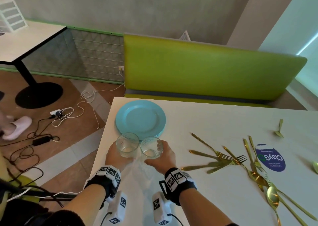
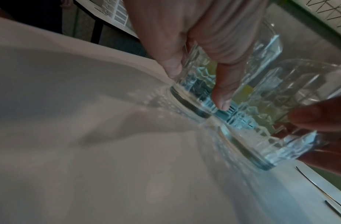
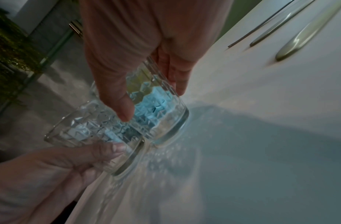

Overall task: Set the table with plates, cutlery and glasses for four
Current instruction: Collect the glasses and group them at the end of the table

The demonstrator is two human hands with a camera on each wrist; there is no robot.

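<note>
Two clear patterned glasses stand side by side on the white table (image 1: 206, 122), just in front of a stack of light-blue plates (image 1: 140, 118). My left hand (image 1: 118, 154) grips the left glass (image 1: 127, 145), and my right hand (image 1: 163, 155) grips the right glass (image 1: 151, 147). In the left wrist view my left hand (image 2: 196, 84) wraps thumb and fingers round its glass (image 2: 189, 103), whose base meets the table. The right wrist view shows my right hand (image 3: 153, 103) round its glass (image 3: 166, 121). Gold forks (image 1: 237, 158), knives (image 1: 203, 167) and spoons (image 1: 272, 196) lie scattered to the right.
A round blue sticker (image 1: 270, 157) sits on the table among the cutlery, with a small gold spoon (image 1: 279, 129) further back. A green bench (image 1: 206, 67) runs behind the table. Left of it are floor cables (image 1: 56, 115), another table (image 1: 25, 40) and someone's slippered foot (image 1: 17, 127).
</note>
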